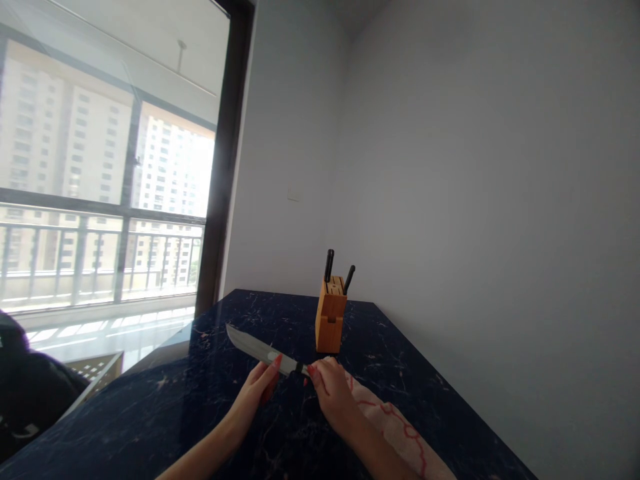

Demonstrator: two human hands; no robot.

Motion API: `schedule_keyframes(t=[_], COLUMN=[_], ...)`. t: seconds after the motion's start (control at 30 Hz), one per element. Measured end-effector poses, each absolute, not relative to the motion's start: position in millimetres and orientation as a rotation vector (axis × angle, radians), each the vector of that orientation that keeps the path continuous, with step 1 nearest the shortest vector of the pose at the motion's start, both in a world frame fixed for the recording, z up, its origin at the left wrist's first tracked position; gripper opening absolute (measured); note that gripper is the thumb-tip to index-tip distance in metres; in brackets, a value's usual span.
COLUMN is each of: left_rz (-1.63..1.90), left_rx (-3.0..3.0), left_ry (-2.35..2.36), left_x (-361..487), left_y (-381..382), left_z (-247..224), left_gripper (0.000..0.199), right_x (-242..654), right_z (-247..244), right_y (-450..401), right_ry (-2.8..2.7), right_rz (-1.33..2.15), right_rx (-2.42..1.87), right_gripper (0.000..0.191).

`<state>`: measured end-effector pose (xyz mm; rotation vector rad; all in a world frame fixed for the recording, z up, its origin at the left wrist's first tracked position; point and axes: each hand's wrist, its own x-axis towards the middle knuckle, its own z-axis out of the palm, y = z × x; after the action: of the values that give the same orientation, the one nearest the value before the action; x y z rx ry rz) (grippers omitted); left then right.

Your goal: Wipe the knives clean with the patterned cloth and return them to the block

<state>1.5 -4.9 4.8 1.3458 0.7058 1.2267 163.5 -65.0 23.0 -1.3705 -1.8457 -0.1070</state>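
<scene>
Two hands, left [254, 395] and right [333, 393], grip one knife [263, 351]; one wooden block [330, 319] holds two more [329, 265].

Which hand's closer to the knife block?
Right. The right hand is just in front of the wooden knife block; the left hand, also on the kitchen knife, sits farther left.

The right hand [334, 395] is covering the handle of the knife [263, 350] — the towel [395, 427] is running off the bottom edge, and a dark shape [30, 393] is sitting cut off at the left, too unclear to name.
</scene>
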Motion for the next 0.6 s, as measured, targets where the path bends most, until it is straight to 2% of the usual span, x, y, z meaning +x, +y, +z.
schedule_keyframes(t=[0.2, 0.47, 0.6], left_rz=[1.253, 1.225, 1.230], left_rx=[1.299, 1.447, 1.543], left_ry=[0.823, 1.033, 1.099], left_x=[2.3, -0.7, -1.2], left_y=[1.5, 6.6, 10.5], left_z=[-12.8, -7.4, -12.1], left_gripper=[0.045, 0.048, 0.048], right_x=[168.1, 187.2, 191.6], right_z=[22.7, 8.9, -4.2], right_y=[-61.8, -53.8, -50.1], right_ry=[-1.923, -1.863, -1.979], right_rz=[-0.174, -0.505, -0.609], right_rx=[-1.411, -1.826, -1.856], right_gripper=[0.036, 0.010, 0.019])
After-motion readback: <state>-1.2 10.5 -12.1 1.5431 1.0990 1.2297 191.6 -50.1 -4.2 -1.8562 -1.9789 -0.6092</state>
